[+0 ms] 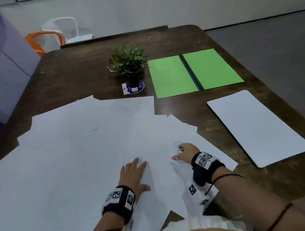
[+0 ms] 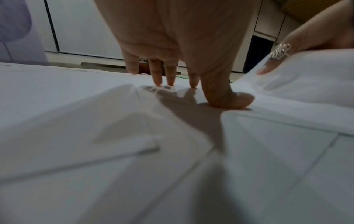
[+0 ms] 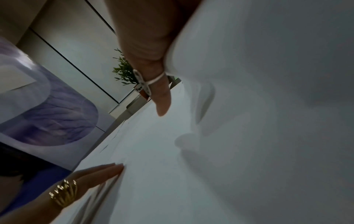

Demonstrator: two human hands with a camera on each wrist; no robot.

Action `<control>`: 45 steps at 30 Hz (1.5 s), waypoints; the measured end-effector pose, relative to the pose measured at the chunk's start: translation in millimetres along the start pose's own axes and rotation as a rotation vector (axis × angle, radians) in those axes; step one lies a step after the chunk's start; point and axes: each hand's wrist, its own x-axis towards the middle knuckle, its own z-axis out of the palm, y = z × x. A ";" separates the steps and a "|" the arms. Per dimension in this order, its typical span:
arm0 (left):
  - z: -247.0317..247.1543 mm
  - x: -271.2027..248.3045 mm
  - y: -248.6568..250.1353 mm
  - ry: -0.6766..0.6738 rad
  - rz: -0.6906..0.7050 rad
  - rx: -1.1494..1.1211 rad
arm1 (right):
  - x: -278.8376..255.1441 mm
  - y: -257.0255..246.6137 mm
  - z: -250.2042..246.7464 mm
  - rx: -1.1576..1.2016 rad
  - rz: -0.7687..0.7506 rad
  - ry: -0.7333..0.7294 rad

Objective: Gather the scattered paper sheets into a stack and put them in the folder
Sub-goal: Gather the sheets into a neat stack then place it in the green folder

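**Many sheets loose, one edge lifted**

Many white paper sheets [image 1: 90, 144] lie fanned across the near half of the dark wooden bench [image 1: 76, 75], overlapping at odd angles. One more white sheet [image 1: 260, 128] lies apart at the right. The open green folder [image 1: 195, 71] lies flat at the far right, beside a small potted green plant [image 1: 128, 64].

The left hand [image 1: 133, 173] lies flat on the spread, its fingers [image 2: 159, 75] straight and pressing down, gripping nothing. The right hand [image 1: 186, 153], just to the right of it, has its fingers curled under a lifted sheet edge, the thumb [image 3: 162, 100] on top, so it pinches that sheet.

The step in hand looks like drawing the loose sheets together. To do it well:

- Keep the left palm down as an anchor so the lower sheets do not slide away.
- Lift the pinched sheet low and slide it over the pile instead of pulling up, since thin paper creases readily.
- Sweep the outer sheets from the far left inward, then fetch the separate sheet at the right.
- Square the edges against the bench before carrying the stack to the folder.
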 end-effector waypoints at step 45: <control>-19.7 -1.8 -42.9 0.408 -0.325 -0.903 | -37.1 -42.7 -46.5 0.408 -0.525 0.190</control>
